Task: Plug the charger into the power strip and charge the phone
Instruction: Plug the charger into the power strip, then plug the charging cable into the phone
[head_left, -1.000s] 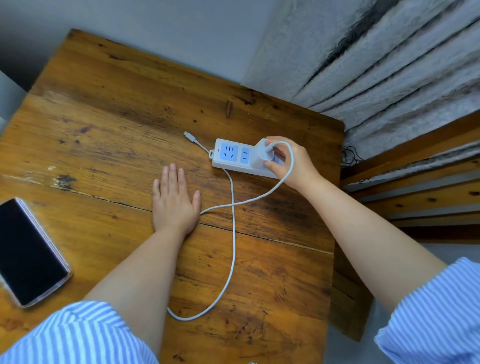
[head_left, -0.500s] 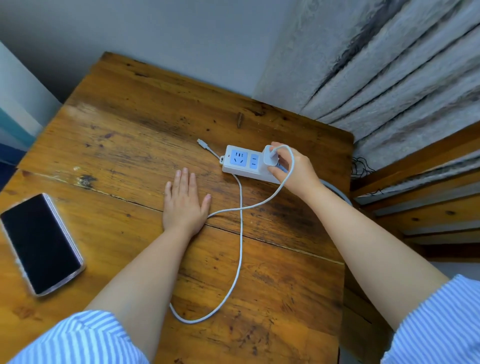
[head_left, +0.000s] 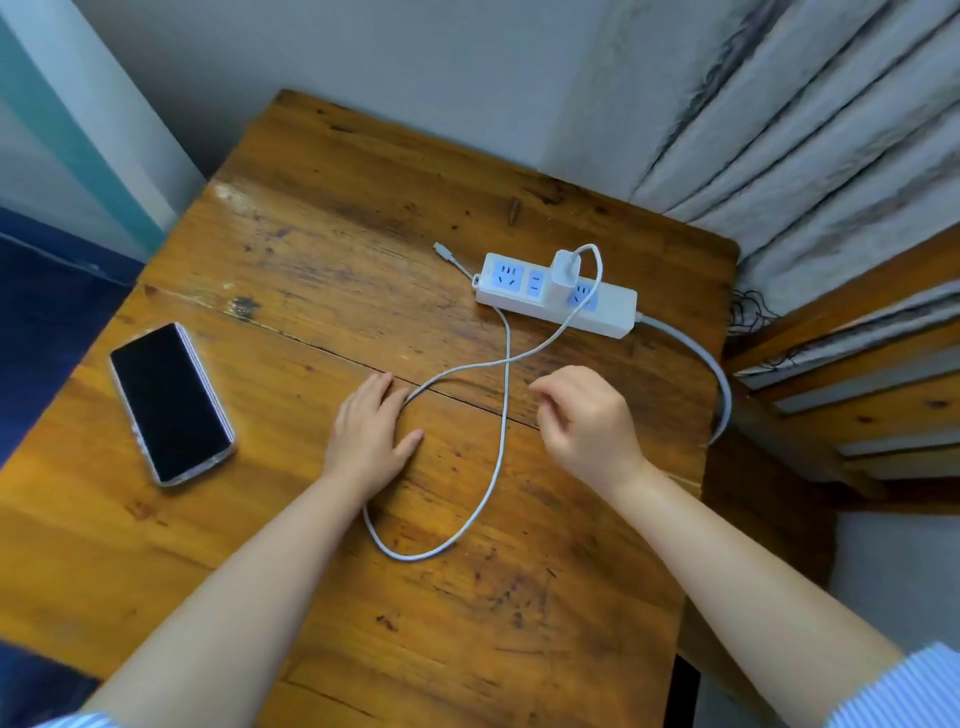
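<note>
A worn wooden table (head_left: 322, 249), scratched and dark-stained, with a seam running across its middle, stands against a grey wall. Pale ribbed curtains (head_left: 810, 130) hang at the far right, above slatted wooden furniture (head_left: 852, 374); a blue-and-white surface shows at the left edge.

The white power strip (head_left: 610, 306) lies near the table's far right, its thick grey cord (head_left: 719, 374) curving off the right edge. The white charger (head_left: 565, 270) stands plugged into it. Its thin cable (head_left: 501, 415) arcs up from the top, crosses itself and loops toward the near side — the free connector (head_left: 441, 248) rests on the wood just left of the strip. The phone (head_left: 170, 402) lies screen-up and dark, well apart at the left.

The left hand (head_left: 369, 436) rests flat, palm down, fingers together, beside the cable and gripping nothing. The right hand (head_left: 589, 415) hovers with fingers loosely curled, empty. Whether the left hand touches the cable is hard to tell, and part of the loop is hidden under the forearm. Striped sleeves are cut off at the bottom corners.
</note>
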